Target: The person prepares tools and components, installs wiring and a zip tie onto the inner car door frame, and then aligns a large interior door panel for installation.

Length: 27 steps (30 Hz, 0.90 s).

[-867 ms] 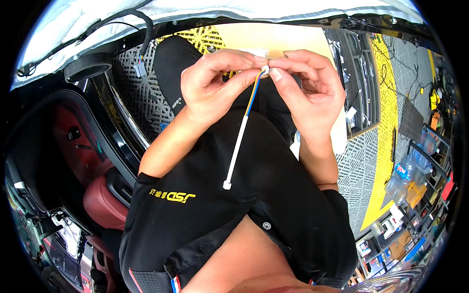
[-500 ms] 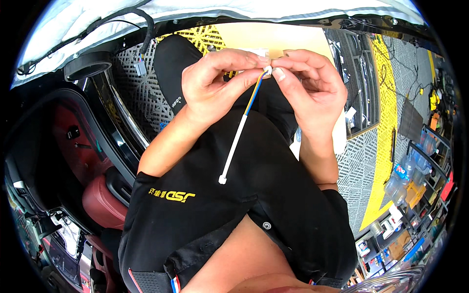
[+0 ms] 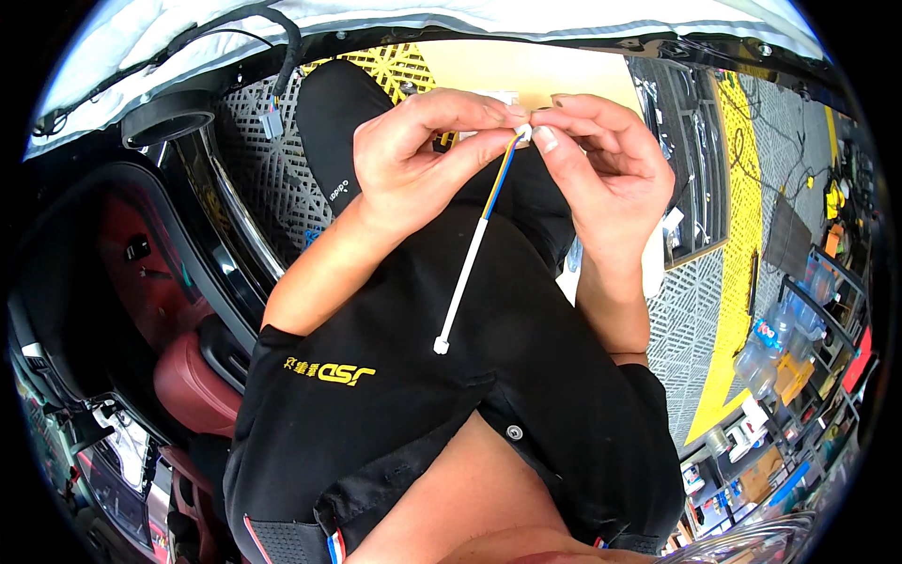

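A short wiring harness (image 3: 463, 278) hangs from my fingertips, with a white sleeve over most of its length. Blue and yellow wires show at its upper part, and a small white plug (image 3: 442, 346) dangles at the lower end in front of my black shirt. My left hand (image 3: 418, 155) pinches the white connector (image 3: 524, 134) at the upper end between thumb and fingers. From the other side, my right hand (image 3: 601, 169) closes thumb and fingertips on the same connector. The fingers partly cover it, so its details are hidden.
At the left are the car's door opening and a red seat (image 3: 197, 381). A black cable with a grey connector (image 3: 271, 124) hangs at upper left. Beyond my hands lies a pale yellow board (image 3: 564, 70). A cluttered shelf (image 3: 808, 348) with bottles stands at right.
Both hands and the wiring harness have shifted slightly to the right. The dangling white plug has swung a little to the right too. The grip on the connector looks the same.
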Each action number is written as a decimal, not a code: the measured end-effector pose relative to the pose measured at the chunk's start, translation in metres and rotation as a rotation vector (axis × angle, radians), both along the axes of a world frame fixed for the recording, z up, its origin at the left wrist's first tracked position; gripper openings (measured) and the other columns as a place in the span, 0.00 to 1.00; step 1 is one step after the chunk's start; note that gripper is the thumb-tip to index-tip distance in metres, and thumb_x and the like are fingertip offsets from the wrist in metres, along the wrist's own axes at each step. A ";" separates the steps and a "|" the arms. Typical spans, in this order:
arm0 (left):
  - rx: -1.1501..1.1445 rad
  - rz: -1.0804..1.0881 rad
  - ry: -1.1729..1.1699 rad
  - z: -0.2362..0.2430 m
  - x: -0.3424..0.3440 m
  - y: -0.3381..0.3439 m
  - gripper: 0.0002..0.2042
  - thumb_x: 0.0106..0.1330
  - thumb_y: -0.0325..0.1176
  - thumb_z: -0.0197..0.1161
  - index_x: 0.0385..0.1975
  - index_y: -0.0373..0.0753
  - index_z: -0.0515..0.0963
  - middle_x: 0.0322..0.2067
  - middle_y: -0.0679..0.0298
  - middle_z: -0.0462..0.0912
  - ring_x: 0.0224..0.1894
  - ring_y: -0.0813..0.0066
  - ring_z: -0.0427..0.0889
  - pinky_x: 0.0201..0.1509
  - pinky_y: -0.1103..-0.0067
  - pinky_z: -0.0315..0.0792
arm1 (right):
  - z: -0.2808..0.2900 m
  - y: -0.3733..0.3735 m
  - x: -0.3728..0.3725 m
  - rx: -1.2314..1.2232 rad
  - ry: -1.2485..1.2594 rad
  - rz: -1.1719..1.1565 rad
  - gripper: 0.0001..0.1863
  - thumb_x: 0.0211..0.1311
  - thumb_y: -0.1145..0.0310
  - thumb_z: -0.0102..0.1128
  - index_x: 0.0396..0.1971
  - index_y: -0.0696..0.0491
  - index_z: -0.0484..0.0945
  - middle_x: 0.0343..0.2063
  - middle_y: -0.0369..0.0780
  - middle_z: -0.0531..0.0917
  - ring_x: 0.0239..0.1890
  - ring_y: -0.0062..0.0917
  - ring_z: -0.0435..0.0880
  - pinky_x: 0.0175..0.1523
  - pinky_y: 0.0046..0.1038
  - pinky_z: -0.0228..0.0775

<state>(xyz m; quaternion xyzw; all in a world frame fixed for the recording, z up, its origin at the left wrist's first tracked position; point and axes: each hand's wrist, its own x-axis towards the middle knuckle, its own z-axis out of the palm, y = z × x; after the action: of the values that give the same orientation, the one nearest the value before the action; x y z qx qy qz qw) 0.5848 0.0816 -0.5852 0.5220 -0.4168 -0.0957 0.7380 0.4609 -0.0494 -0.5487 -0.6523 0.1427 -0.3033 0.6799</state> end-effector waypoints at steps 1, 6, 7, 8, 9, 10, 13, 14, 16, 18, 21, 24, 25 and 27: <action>0.005 0.002 -0.012 0.000 0.000 0.000 0.09 0.60 0.18 0.73 0.37 0.28 0.80 0.37 0.51 0.89 0.44 0.63 0.90 0.50 0.73 0.85 | 0.000 0.000 0.000 -0.001 -0.001 -0.001 0.16 0.59 0.86 0.69 0.48 0.65 0.80 0.40 0.43 0.89 0.44 0.23 0.88 0.51 0.22 0.80; 0.019 0.014 -0.024 -0.001 0.001 0.000 0.09 0.60 0.18 0.73 0.38 0.27 0.81 0.37 0.51 0.89 0.44 0.64 0.90 0.50 0.73 0.85 | 0.001 0.000 0.000 0.004 0.017 -0.001 0.16 0.59 0.86 0.69 0.48 0.65 0.80 0.41 0.43 0.88 0.44 0.23 0.88 0.51 0.23 0.80; 0.019 0.015 -0.022 -0.001 0.001 0.000 0.09 0.60 0.19 0.73 0.38 0.27 0.81 0.37 0.51 0.89 0.44 0.64 0.90 0.50 0.73 0.85 | 0.001 0.000 0.000 0.003 0.022 -0.002 0.16 0.59 0.86 0.69 0.48 0.65 0.80 0.41 0.43 0.88 0.44 0.23 0.88 0.51 0.23 0.80; 0.012 0.011 -0.016 -0.001 0.001 0.000 0.09 0.60 0.19 0.73 0.38 0.27 0.81 0.37 0.51 0.89 0.44 0.64 0.90 0.50 0.73 0.85 | 0.001 0.000 0.000 0.002 0.020 0.001 0.16 0.60 0.86 0.69 0.48 0.65 0.80 0.41 0.43 0.88 0.44 0.23 0.88 0.52 0.23 0.80; 0.003 0.007 -0.009 -0.001 0.001 -0.001 0.09 0.60 0.19 0.73 0.38 0.27 0.81 0.37 0.51 0.89 0.44 0.64 0.90 0.50 0.73 0.85 | 0.000 -0.001 0.000 0.002 0.018 0.004 0.16 0.60 0.86 0.69 0.48 0.65 0.81 0.41 0.43 0.88 0.44 0.23 0.88 0.52 0.23 0.80; -0.005 0.003 -0.003 -0.001 0.001 -0.001 0.09 0.60 0.19 0.73 0.38 0.27 0.81 0.37 0.51 0.89 0.44 0.64 0.90 0.50 0.73 0.85 | -0.001 -0.001 0.000 0.001 0.016 0.007 0.16 0.60 0.85 0.69 0.48 0.65 0.81 0.41 0.43 0.88 0.44 0.22 0.88 0.52 0.23 0.80; 0.003 0.002 -0.009 -0.001 0.001 -0.001 0.09 0.60 0.18 0.73 0.38 0.27 0.81 0.37 0.51 0.89 0.44 0.64 0.90 0.50 0.73 0.85 | -0.001 -0.002 0.001 -0.004 0.014 0.008 0.15 0.60 0.85 0.69 0.47 0.65 0.81 0.41 0.43 0.88 0.44 0.22 0.88 0.52 0.23 0.80; 0.008 0.002 -0.011 0.000 0.001 -0.001 0.09 0.60 0.18 0.73 0.37 0.27 0.81 0.37 0.51 0.89 0.44 0.64 0.90 0.50 0.73 0.85 | -0.002 -0.002 0.001 0.007 0.009 0.012 0.15 0.60 0.85 0.69 0.47 0.65 0.81 0.41 0.43 0.88 0.44 0.22 0.88 0.52 0.22 0.80; 0.016 0.003 -0.015 0.000 0.001 0.000 0.09 0.60 0.18 0.73 0.37 0.27 0.81 0.37 0.51 0.89 0.44 0.64 0.90 0.51 0.72 0.85 | -0.003 -0.003 0.001 0.027 -0.001 0.021 0.15 0.61 0.85 0.69 0.48 0.64 0.81 0.41 0.43 0.88 0.44 0.22 0.87 0.52 0.22 0.80; 0.024 0.003 -0.022 0.000 0.001 0.000 0.09 0.60 0.18 0.73 0.37 0.27 0.81 0.37 0.51 0.89 0.43 0.64 0.90 0.51 0.72 0.85 | -0.002 -0.002 0.000 0.063 0.018 0.025 0.15 0.61 0.85 0.68 0.49 0.64 0.80 0.41 0.43 0.88 0.45 0.22 0.87 0.52 0.23 0.80; 0.010 0.003 0.015 0.000 -0.002 0.000 0.09 0.60 0.18 0.73 0.37 0.27 0.81 0.37 0.51 0.89 0.43 0.64 0.90 0.52 0.72 0.85 | -0.002 -0.001 0.000 0.152 0.004 0.039 0.16 0.62 0.85 0.67 0.51 0.64 0.79 0.42 0.44 0.88 0.45 0.22 0.87 0.52 0.23 0.81; -0.014 -0.005 0.043 0.000 -0.003 0.000 0.09 0.60 0.18 0.73 0.37 0.27 0.80 0.37 0.50 0.89 0.43 0.63 0.90 0.53 0.71 0.84 | -0.003 0.000 0.000 0.206 -0.018 0.046 0.17 0.63 0.84 0.67 0.52 0.64 0.79 0.42 0.44 0.88 0.46 0.23 0.87 0.53 0.24 0.81; -0.022 -0.009 0.048 0.000 -0.003 0.000 0.09 0.61 0.18 0.73 0.37 0.27 0.80 0.37 0.50 0.89 0.43 0.63 0.90 0.53 0.70 0.84 | -0.003 0.001 0.000 0.214 -0.023 0.046 0.18 0.63 0.84 0.67 0.53 0.64 0.78 0.42 0.45 0.88 0.46 0.23 0.87 0.53 0.24 0.81; -0.026 -0.011 0.056 0.000 -0.003 0.000 0.09 0.61 0.17 0.72 0.38 0.27 0.80 0.38 0.50 0.89 0.43 0.63 0.90 0.54 0.70 0.84 | -0.003 0.001 0.000 0.191 -0.015 0.047 0.18 0.63 0.84 0.67 0.53 0.64 0.78 0.42 0.45 0.88 0.46 0.23 0.87 0.53 0.24 0.81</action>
<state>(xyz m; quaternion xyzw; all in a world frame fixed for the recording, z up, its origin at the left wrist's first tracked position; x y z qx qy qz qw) 0.5816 0.0812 -0.5850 0.5072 -0.4000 -0.1091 0.7556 0.4605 -0.0489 -0.5516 -0.5855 0.1504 -0.2769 0.7469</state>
